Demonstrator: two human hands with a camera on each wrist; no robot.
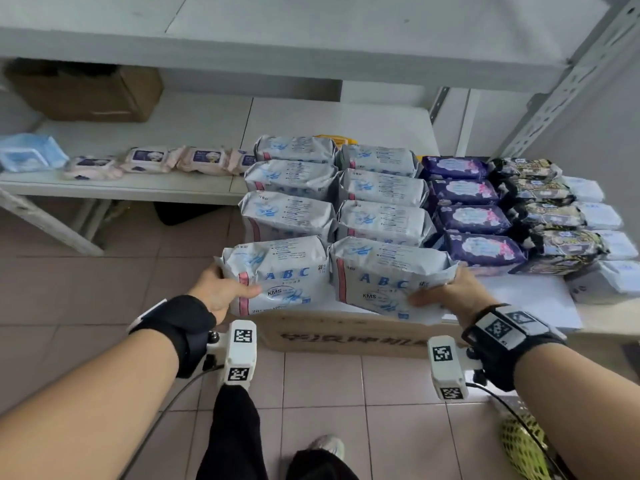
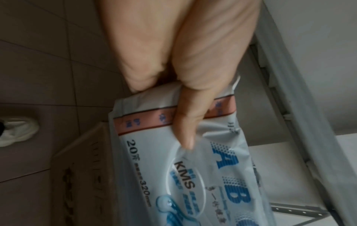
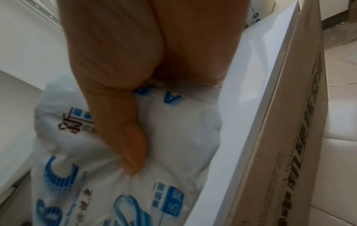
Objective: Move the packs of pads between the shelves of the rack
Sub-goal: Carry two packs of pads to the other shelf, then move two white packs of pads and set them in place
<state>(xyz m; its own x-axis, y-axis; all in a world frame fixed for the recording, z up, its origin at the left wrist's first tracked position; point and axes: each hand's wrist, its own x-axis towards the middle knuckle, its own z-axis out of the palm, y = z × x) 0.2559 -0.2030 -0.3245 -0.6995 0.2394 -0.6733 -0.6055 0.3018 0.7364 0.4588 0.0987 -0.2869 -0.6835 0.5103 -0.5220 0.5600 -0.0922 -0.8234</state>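
A: At the front edge of the shelf [image 1: 540, 292], just before the rows of white packs [image 1: 381, 188], each of the hands holds one pack. The left hand [image 1: 218, 289] grips the left ABC pack [image 1: 277, 271] at its outer end, with the thumb [image 2: 187, 122] pressed on the printed face. The right hand [image 1: 446, 294] grips the right ABC pack [image 1: 388, 275] in the same way, thumb [image 3: 127, 146] on top and the other fingers hidden under it.

B: Are the packs on the shelf or lifted?

A: I cannot tell surely. They stand side by side and touch each other, at the near end of the two white rows, above the cardboard box [image 1: 346, 336].

B: How to do this step well?

A: I think the person should keep both packs level and together and lift them straight up first, so they do not drag on the packs behind. The wrapping is soft and it wrinkles under the thumbs, so a firm grip deeper on the ends is safer than a pinch at the seam. The dark purple packs [image 1: 471, 216] to the right of the white rows are close, so the right elbow should stay clear of them.
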